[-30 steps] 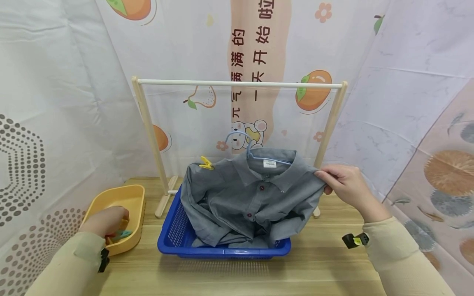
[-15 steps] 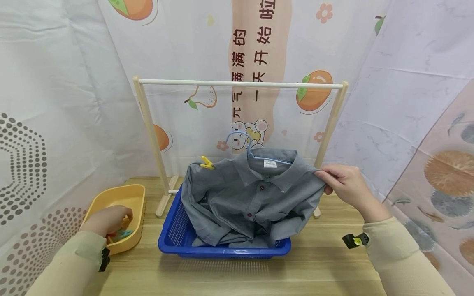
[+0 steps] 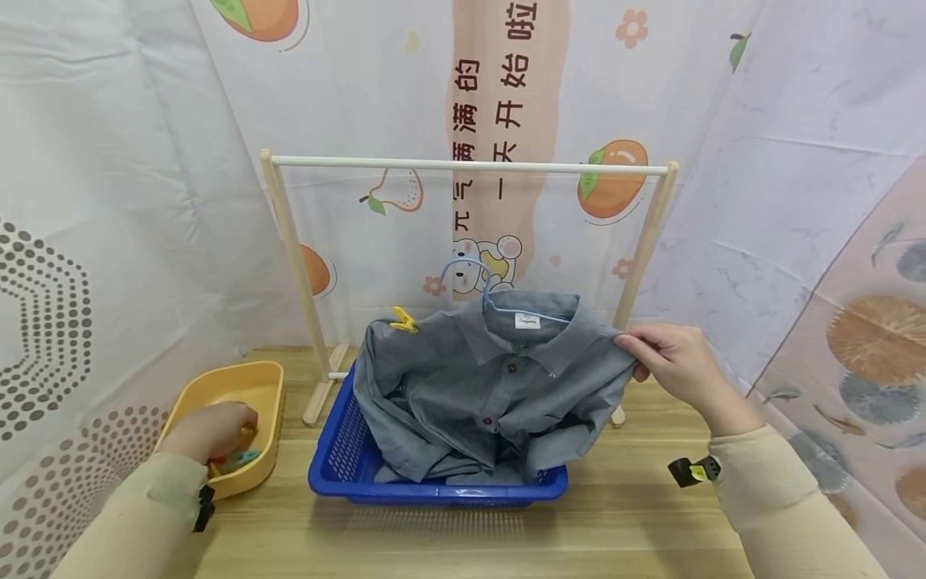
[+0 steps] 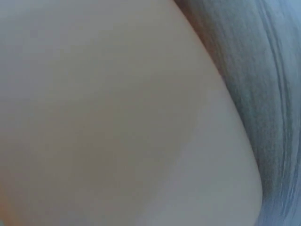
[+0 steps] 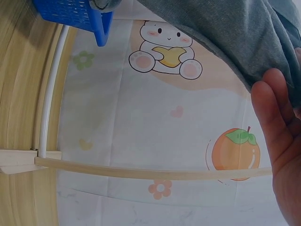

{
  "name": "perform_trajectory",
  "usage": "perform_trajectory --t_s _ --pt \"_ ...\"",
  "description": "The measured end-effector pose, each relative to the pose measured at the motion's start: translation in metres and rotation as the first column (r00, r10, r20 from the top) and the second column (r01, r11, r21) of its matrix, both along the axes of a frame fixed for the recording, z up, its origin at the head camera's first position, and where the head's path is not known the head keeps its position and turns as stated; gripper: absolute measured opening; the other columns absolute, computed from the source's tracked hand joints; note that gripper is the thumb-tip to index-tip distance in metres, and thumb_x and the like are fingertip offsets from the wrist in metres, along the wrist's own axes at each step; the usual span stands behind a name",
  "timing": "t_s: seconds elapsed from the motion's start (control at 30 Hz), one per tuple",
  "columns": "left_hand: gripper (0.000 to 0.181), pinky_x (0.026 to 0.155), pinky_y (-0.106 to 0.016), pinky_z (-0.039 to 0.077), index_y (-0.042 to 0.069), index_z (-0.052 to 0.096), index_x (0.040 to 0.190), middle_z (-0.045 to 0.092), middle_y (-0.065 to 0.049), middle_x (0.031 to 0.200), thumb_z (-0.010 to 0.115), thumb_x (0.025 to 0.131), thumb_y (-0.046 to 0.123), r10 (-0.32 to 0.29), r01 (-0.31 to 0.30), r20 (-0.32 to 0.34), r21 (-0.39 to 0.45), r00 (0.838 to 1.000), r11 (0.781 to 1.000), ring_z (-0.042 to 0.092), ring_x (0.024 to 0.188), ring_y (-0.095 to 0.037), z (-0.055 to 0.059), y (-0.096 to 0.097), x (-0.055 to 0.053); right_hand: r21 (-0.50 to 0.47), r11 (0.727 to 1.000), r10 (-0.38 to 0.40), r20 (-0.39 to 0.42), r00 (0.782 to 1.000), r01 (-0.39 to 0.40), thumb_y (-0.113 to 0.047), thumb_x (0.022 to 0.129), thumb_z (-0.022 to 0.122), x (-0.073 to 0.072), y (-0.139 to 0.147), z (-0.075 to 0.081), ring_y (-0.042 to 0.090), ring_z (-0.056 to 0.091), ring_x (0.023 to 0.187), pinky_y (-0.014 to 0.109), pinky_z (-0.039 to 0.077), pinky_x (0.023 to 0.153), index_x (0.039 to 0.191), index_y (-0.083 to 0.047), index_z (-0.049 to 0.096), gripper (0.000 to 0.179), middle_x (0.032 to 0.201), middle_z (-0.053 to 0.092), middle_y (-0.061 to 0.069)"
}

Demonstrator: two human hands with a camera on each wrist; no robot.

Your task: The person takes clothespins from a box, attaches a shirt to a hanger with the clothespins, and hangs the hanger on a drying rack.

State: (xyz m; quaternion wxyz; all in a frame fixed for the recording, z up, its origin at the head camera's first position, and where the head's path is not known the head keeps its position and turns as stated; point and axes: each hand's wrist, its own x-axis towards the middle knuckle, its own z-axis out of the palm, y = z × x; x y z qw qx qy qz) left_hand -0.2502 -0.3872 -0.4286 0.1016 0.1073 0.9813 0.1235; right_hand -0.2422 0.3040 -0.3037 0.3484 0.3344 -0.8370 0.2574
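Note:
A grey button-up shirt (image 3: 448, 362) on a light blue hanger (image 3: 466, 260) lies bunched in a blue basket (image 3: 434, 492). A yellow clothespin (image 3: 404, 320) is clipped to its left shoulder. With thumb and fingers my right hand (image 3: 673, 362) pinches the shirt's right shoulder; the right wrist view shows the same hand (image 5: 282, 136) at the cloth (image 5: 225, 37). My left hand (image 3: 210, 430) reaches down into a yellow tray (image 3: 227, 376), over several small coloured clothespins (image 3: 244, 458). Its fingertips are hidden, so I cannot tell whether they hold one.
Behind the basket stands a wooden rack with a white crossbar (image 3: 470, 164). Its left post (image 3: 292, 265) rises between tray and basket, and its right post (image 3: 647, 241) stands behind my right hand. Patterned cloth hangs at the back and sides of the wooden table (image 3: 637, 515).
My left hand has shifted slightly inside the yellow tray, over the clothespins. The right hand keeps its pinch on the shirt's shoulder, and shirt and basket stay in place.

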Motion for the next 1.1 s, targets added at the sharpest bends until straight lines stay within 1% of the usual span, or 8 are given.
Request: perform_trajectory --t_s 0.2,0.33,0.43,0.5,0.6,0.8,0.93,1.1 --pt "0.016 0.044 -0.033 0.047 0.007 0.067 0.102 0.06 -0.009 0.089 0.064 0.092 -0.005 -0.022 0.022 -0.022 -0.001 1.0 1.0 0.052 0.05 -0.018 -0.001 -0.002 0.001 -0.01 1.0 0.005 0.006 1.0 -0.005 0.003 0.087 0.077 0.0 0.0 0.001 -0.002 0.057 0.049 0.015 0.045 0.05 0.081 -0.024 0.072 0.028 0.065 0.061 -0.018" --pt "0.014 0.051 -0.033 0.047 0.007 0.065 0.094 0.059 -0.005 0.081 0.065 0.092 -0.006 -0.093 0.087 -0.077 -0.08 0.993 0.993 0.051 0.051 -0.015 -0.001 -0.003 -0.002 -0.005 1.0 0.003 0.005 1.0 -0.003 0.002 0.087 0.077 0.0 0.0 0.001 -0.003 0.057 0.049 0.015 0.045 0.051 0.081 -0.024 0.072 0.028 0.066 0.061 -0.018" --pt "0.015 0.06 -0.036 0.049 0.005 0.066 0.096 0.064 -0.009 0.086 0.065 0.09 -0.009 -0.127 0.111 -0.112 -0.142 0.986 0.984 0.051 0.057 -0.013 0.001 -0.002 -0.003 0.0 1.0 0.001 0.004 1.0 -0.001 0.002 0.087 0.077 -0.001 0.0 0.001 -0.003 0.057 0.05 0.015 0.045 0.051 0.081 -0.025 0.072 0.028 0.065 0.061 -0.018" --pt "0.017 0.063 -0.038 0.053 0.001 0.067 0.102 0.067 -0.014 0.094 0.065 0.09 -0.009 -0.127 0.109 -0.116 -0.153 0.985 0.982 0.053 0.058 -0.014 0.002 -0.002 -0.004 0.002 1.0 0.0 0.004 1.0 0.0 0.001 0.087 0.077 -0.001 -0.001 0.001 -0.003 0.057 0.05 0.015 0.045 0.051 0.08 -0.025 0.071 0.028 0.064 0.06 -0.018" --pt "0.013 0.069 -0.045 0.056 -0.003 0.068 0.103 0.067 -0.018 0.095 0.067 0.089 -0.004 -0.142 0.116 -0.148 -0.171 0.979 0.978 0.059 0.065 -0.018 0.004 -0.002 -0.005 0.005 1.0 -0.005 0.004 1.0 0.005 0.001 0.087 0.077 -0.001 -0.001 0.001 -0.003 0.057 0.05 0.016 0.044 0.051 0.08 -0.025 0.071 0.028 0.063 0.06 -0.018" --pt "0.02 0.068 -0.049 0.055 -0.008 0.066 0.102 0.065 -0.014 0.088 0.072 0.087 0.004 -0.136 0.115 -0.2 -0.115 0.97 0.987 0.064 0.077 -0.029 0.012 0.001 -0.006 0.004 1.0 -0.007 0.013 1.0 0.007 0.0 0.088 0.077 0.0 -0.001 0.001 -0.003 0.057 0.049 0.016 0.044 0.051 0.08 -0.025 0.071 0.027 0.062 0.06 -0.019" --pt "0.025 0.066 -0.048 0.054 -0.009 0.065 0.103 0.065 -0.012 0.088 0.074 0.085 0.005 -0.122 0.109 -0.243 -0.066 0.962 0.992 0.063 0.077 -0.028 0.017 0.001 -0.006 0.003 1.0 -0.009 0.02 1.0 0.009 0.001 0.088 0.077 0.0 -0.001 0.0 -0.003 0.057 0.049 0.016 0.044 0.051 0.08 -0.025 0.071 0.027 0.062 0.06 -0.019" --pt "0.024 0.066 -0.047 0.053 -0.007 0.066 0.1 0.064 -0.009 0.084 0.077 0.082 0.006 -0.111 0.106 -0.313 -0.033 0.943 0.994 0.062 0.075 -0.025 0.021 0.0 -0.009 -0.007 1.0 -0.003 0.025 1.0 0.003 0.001 0.088 0.076 0.0 0.0 -0.001 -0.002 0.057 0.049 0.016 0.044 0.05 0.081 -0.024 0.072 0.027 0.061 0.06 -0.018"
